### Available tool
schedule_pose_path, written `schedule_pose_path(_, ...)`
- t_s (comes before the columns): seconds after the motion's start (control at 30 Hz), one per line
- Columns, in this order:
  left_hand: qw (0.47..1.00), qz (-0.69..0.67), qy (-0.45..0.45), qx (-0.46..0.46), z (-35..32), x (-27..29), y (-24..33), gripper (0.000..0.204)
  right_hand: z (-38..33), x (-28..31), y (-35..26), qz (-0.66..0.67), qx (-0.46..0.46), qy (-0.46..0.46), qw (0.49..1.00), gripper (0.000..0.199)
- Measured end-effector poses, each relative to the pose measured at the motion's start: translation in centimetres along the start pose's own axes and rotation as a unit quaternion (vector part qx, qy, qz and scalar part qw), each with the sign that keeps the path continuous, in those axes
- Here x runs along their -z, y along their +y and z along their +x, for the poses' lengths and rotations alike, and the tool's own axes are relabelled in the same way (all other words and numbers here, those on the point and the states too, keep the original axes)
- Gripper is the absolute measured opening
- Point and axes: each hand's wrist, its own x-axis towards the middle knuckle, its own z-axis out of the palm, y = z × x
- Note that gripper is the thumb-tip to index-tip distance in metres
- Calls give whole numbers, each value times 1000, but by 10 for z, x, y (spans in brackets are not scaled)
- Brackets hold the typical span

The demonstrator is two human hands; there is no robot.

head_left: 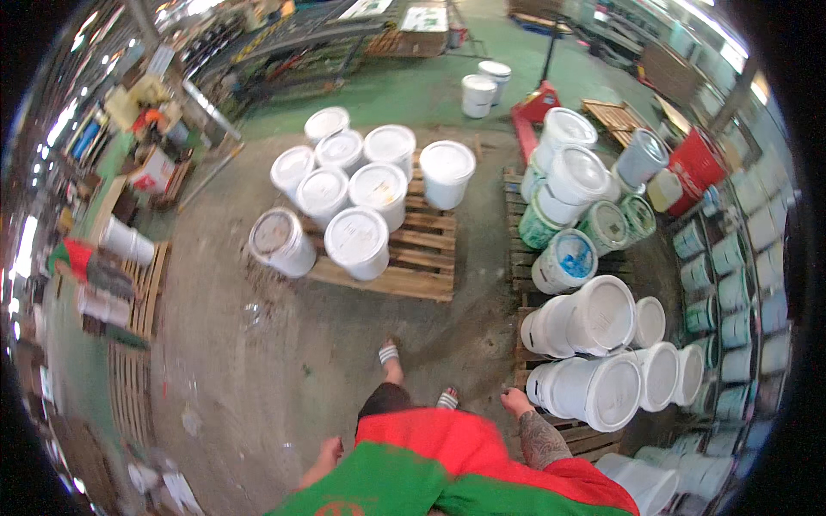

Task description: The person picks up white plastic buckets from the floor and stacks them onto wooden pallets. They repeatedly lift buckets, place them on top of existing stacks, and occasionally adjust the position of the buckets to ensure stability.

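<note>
My right hand point(516, 401) hangs beside the pallet on the right, its fingers curled in and nothing visible in them. Nearest to it is a large white lidded bucket point(585, 389) stacked among others; a small gap seems to lie between hand and bucket. My left hand point(330, 451) hangs low by my side, small and blurred, so its fingers cannot be made out. No object shows in it. Ahead, several white lidded buckets point(357, 241) stand on and around a wooden pallet point(422, 271). One bucket point(277, 239) there has a brown, dirty lid.
Right of the walkway, buckets with green marks point(605, 225) and one with blue on top point(572, 256) share a pallet. Behind them are a red pallet jack point(535, 105) and a red drum point(695, 168). A person point(90, 267) is by pallets on the left. Shelved buckets point(736, 322) line the right.
</note>
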Motion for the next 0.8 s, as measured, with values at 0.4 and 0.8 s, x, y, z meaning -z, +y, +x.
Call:
schedule_pose_path(0.4,987,-81,133,-46,180,126,157,46,92,21,-149,-45,24,-16,999,43)
schedule_pose_path(0.8,966,-160,200,-34,213,186,190,45,185,63,-308,-31,188,52,980,35)
